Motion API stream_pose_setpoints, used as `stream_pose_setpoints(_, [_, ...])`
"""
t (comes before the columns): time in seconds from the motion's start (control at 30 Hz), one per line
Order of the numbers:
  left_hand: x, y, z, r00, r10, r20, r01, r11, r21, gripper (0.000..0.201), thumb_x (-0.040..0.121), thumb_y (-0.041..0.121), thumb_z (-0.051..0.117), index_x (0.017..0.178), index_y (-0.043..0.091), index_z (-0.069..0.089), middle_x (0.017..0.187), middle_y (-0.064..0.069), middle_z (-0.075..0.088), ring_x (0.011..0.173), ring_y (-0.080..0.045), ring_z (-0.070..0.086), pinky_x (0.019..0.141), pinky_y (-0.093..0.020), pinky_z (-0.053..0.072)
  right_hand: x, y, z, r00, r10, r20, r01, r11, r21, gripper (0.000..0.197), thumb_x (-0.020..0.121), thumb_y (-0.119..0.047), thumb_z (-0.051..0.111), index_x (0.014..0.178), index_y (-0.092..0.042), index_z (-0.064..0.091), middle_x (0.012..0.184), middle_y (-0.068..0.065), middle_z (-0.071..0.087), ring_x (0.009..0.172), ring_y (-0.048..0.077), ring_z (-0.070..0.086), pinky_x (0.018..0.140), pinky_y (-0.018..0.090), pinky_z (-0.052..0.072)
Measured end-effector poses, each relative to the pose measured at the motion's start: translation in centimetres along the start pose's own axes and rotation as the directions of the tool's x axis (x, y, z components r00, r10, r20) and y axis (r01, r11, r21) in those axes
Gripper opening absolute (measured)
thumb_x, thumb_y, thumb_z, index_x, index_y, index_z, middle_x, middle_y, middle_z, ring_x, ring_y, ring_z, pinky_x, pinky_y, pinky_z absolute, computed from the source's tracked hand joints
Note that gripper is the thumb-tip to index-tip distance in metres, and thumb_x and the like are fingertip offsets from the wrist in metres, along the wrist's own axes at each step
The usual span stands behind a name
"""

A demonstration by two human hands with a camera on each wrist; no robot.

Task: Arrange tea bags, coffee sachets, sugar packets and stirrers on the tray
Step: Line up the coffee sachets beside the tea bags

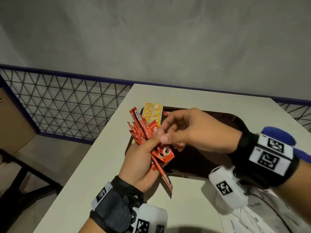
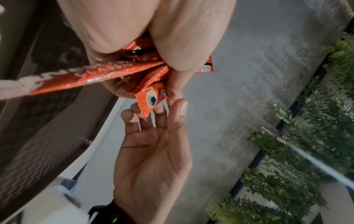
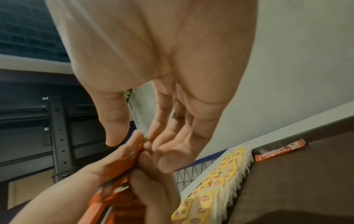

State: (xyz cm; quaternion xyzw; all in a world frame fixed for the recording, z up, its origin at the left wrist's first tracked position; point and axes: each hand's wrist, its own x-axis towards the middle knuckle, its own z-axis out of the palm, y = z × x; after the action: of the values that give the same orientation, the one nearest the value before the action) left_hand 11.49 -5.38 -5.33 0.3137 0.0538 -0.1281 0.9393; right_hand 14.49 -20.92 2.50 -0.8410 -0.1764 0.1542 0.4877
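My left hand (image 1: 141, 163) grips a fanned bundle of red coffee sachets (image 1: 144, 130) above the left edge of the dark brown tray (image 1: 218, 118). My right hand (image 1: 193, 132) reaches across from the right. Its fingers are fairly straight and touch the sachet ends beside my left thumb, with the thumb held apart. In the left wrist view the right hand (image 2: 151, 151) shows its palm under the sachets (image 2: 114, 71). Two rows of yellow tea bags (image 1: 152, 111) lie along the tray's far left side. One red sachet (image 3: 277, 151) lies flat beside the tea bags (image 3: 220, 178).
The tray sits on a white table (image 1: 104, 157) whose left edge runs close by. A wire mesh fence (image 1: 58, 101) with a blue rail stands behind, and a cardboard box (image 1: 13, 118) at far left. A white bag (image 1: 252, 216) lies at the near right. Green plants (image 2: 287, 166) line the wall.
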Motion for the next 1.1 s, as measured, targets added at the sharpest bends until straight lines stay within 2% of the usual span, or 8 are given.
stream_pose_setpoints(0.1, [-0.6, 0.0, 0.6, 0.997, -0.017, 0.072, 0.016, 1.0, 0.02, 0.04, 0.099, 0.015, 0.057, 0.138, 0.005, 0.062, 0.132, -0.02, 0.068, 0.112, -0.029, 0.072, 0.076, -0.04, 0.063, -1.2, 0.3, 0.9, 0.998, -0.011, -0.057, 0.015, 0.998, 0.065, 0.035, 0.079, -0.008, 0.089, 0.109, -0.005, 0.07, 0.09, 0.027, 0.072, 0.069, 0.023, 0.067, 0.072, 0.039, 0.062])
stream_pose_setpoints(0.2, [-0.4, -0.2, 0.0, 0.998, -0.015, 0.067, 0.012, 0.999, 0.052, 0.045, 0.097, 0.019, 0.064, 0.14, 0.005, 0.059, 0.135, -0.023, 0.066, 0.126, -0.038, 0.064, 0.104, -0.057, 0.051, -1.8, 0.8, 1.0, 0.992, 0.014, -0.127, -0.001, 0.994, 0.105, 0.034, 0.079, 0.002, 0.086, 0.109, -0.002, 0.07, 0.089, 0.025, 0.074, 0.068, 0.024, 0.071, 0.073, 0.039, 0.064])
stream_pose_setpoints(0.27, [-0.2, -0.3, -0.3, 0.999, -0.019, 0.047, 0.017, 0.999, 0.043, 0.05, 0.097, 0.022, 0.07, 0.141, 0.005, 0.057, 0.14, -0.021, 0.063, 0.123, -0.034, 0.064, 0.091, -0.049, 0.056, -2.1, 1.0, 1.0, 0.99, 0.037, -0.133, -0.017, 0.989, 0.149, 0.028, 0.081, 0.004, 0.083, 0.106, -0.001, 0.072, 0.088, 0.022, 0.076, 0.075, 0.032, 0.075, 0.074, 0.038, 0.065])
stream_pose_setpoints(0.33, [0.1, -0.3, -0.4, 1.0, -0.009, -0.002, 0.009, 1.0, -0.007, 0.059, 0.091, 0.021, 0.077, 0.142, 0.0, 0.055, 0.127, -0.019, 0.063, 0.092, -0.023, 0.065, 0.063, -0.031, 0.055, -2.2, 1.2, 0.7, 0.987, 0.053, -0.154, -0.022, 0.98, 0.198, 0.024, 0.082, 0.005, 0.081, 0.105, -0.001, 0.073, 0.086, 0.02, 0.078, 0.077, 0.028, 0.076, 0.074, 0.032, 0.063])
stream_pose_setpoints(0.4, [0.4, -0.4, -0.6, 0.999, 0.026, -0.039, -0.028, 0.999, -0.04, 0.06, 0.087, 0.018, 0.077, 0.138, -0.004, 0.056, 0.112, -0.019, 0.058, 0.072, -0.014, 0.057, 0.053, -0.024, 0.05, -2.4, 1.3, 0.2, 0.982, 0.062, -0.18, -0.03, 0.984, 0.176, 0.022, 0.083, 0.004, 0.08, 0.103, -0.004, 0.075, 0.086, 0.017, 0.078, 0.076, 0.023, 0.075, 0.072, 0.027, 0.06])
stream_pose_setpoints(0.63, [0.4, -0.5, -0.2, 0.997, 0.06, -0.055, -0.061, 0.998, -0.015, 0.037, 0.083, 0.013, 0.074, 0.117, 0.006, 0.065, 0.089, -0.01, 0.06, 0.065, -0.013, 0.055, 0.05, -0.024, 0.047, -2.8, 1.8, -0.3, 0.964, 0.05, -0.261, -0.004, 0.985, 0.172, 0.018, 0.087, 0.005, 0.077, 0.101, -0.005, 0.073, 0.087, 0.026, 0.073, 0.071, 0.03, 0.071, 0.065, 0.038, 0.063])
stream_pose_setpoints(0.87, [0.7, -0.5, -0.5, 0.99, 0.084, -0.114, -0.082, 0.996, 0.019, 0.045, 0.083, 0.019, 0.078, 0.123, 0.002, 0.068, 0.093, -0.01, 0.063, 0.068, -0.013, 0.058, 0.054, -0.025, 0.049, -1.4, 3.0, -2.4, 0.941, 0.082, -0.327, 0.028, 0.948, 0.318, 0.018, 0.084, 0.004, 0.078, 0.101, 0.0, 0.078, 0.099, 0.02, 0.078, 0.087, 0.034, 0.078, 0.075, 0.033, 0.066])
stream_pose_setpoints(1.1, [1.0, 0.1, -1.1, 0.993, 0.062, -0.102, -0.058, 0.998, 0.036, 0.019, 0.084, 0.026, 0.079, 0.083, 0.007, 0.078, 0.08, -0.007, 0.061, 0.067, -0.014, 0.056, 0.054, -0.026, 0.048, 6.4, 8.8, -6.9, 0.831, 0.244, -0.5, -0.139, 0.961, 0.238, 0.017, 0.091, 0.01, 0.071, 0.092, -0.006, 0.078, 0.101, 0.02, 0.076, 0.083, 0.026, 0.079, 0.077, 0.03, 0.064])
